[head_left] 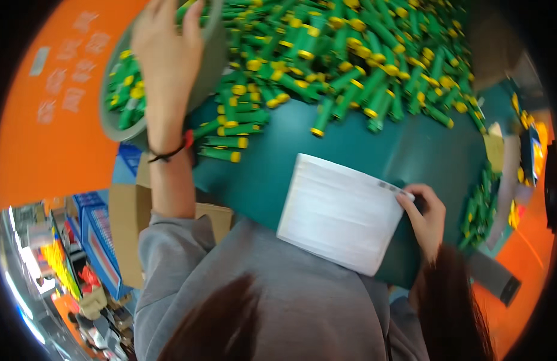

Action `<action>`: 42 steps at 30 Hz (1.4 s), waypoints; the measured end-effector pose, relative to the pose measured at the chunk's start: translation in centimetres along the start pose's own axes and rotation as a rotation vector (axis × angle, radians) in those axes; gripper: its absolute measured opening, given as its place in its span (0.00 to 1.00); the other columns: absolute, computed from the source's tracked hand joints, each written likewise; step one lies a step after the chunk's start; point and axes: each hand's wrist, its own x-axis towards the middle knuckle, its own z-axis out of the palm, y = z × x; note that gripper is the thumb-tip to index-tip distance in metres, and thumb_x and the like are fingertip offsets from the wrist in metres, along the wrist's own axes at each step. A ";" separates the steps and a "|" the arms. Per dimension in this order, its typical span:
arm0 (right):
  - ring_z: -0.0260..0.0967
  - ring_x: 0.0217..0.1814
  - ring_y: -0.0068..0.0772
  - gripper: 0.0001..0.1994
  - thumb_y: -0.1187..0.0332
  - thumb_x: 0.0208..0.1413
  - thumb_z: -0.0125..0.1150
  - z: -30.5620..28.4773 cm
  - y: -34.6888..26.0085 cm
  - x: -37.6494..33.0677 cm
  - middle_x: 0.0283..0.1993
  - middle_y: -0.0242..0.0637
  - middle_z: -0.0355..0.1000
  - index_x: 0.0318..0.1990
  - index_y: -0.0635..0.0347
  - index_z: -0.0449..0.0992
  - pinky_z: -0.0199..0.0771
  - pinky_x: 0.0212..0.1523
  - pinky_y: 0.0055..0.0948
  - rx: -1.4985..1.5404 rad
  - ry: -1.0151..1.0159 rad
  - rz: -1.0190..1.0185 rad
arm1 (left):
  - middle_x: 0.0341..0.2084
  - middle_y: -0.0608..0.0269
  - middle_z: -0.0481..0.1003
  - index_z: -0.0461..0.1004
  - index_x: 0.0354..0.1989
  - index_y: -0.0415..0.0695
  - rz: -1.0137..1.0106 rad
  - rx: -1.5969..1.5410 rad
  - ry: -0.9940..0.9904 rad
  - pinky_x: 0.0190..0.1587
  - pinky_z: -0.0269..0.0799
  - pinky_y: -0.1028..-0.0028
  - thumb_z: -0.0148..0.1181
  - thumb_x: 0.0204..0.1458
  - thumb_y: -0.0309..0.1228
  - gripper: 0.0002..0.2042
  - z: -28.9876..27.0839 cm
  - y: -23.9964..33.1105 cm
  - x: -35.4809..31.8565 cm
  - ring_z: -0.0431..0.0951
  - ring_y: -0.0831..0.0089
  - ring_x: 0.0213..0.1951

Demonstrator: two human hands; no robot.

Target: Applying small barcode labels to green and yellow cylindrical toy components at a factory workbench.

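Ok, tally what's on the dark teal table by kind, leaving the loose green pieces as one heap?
Heap of green cylindrical pieces with yellow ends: 1
Grey round plastic tub, under the left hand: 1
White flat paper packet, touched by the right hand: 1
Total: 3

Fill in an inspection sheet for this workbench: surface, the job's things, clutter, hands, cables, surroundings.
Surface: dark teal table, partly bare near the person.
Job's things: grey round bin holding green tubes with yellow caps; large heap of the same tubes on the table; white sheet stack at the near edge.
Clutter: loose tubes at the right edge.
Hands: left hand grips the bin rim; right hand holds the stack's corner.
Cables: nothing seen.
Surroundings: orange floor, cardboard box, blue crates.
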 end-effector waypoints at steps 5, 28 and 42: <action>0.70 0.38 0.15 0.07 0.72 0.58 0.64 0.9 -1.5 0.6 0.36 0.29 0.76 0.40 0.67 0.78 0.69 0.42 0.17 0.502 -0.041 0.260 | 0.36 0.63 0.79 0.80 0.40 0.46 0.118 -0.861 -0.446 0.37 0.72 0.68 0.65 0.49 0.24 0.09 0.2 10.6 -8.4 0.77 0.63 0.40; 0.72 0.37 0.16 0.08 0.71 0.60 0.63 1.2 -0.6 0.2 0.36 0.31 0.77 0.41 0.68 0.80 0.70 0.42 0.16 0.689 0.017 0.316 | 0.37 0.68 0.79 0.82 0.38 0.45 0.076 -0.897 -0.463 0.42 0.73 0.68 0.71 0.45 0.29 0.11 2.6 17.2 -15.9 0.77 0.66 0.40; 0.72 0.38 0.16 0.08 0.72 0.60 0.63 1.4 -0.8 -0.1 0.37 0.32 0.78 0.42 0.68 0.80 0.70 0.43 0.17 0.701 0.048 0.302 | 0.39 0.69 0.80 0.83 0.41 0.48 0.098 -0.847 -0.428 0.41 0.71 0.69 0.72 0.41 0.27 0.15 2.4 17.5 -15.8 0.75 0.66 0.40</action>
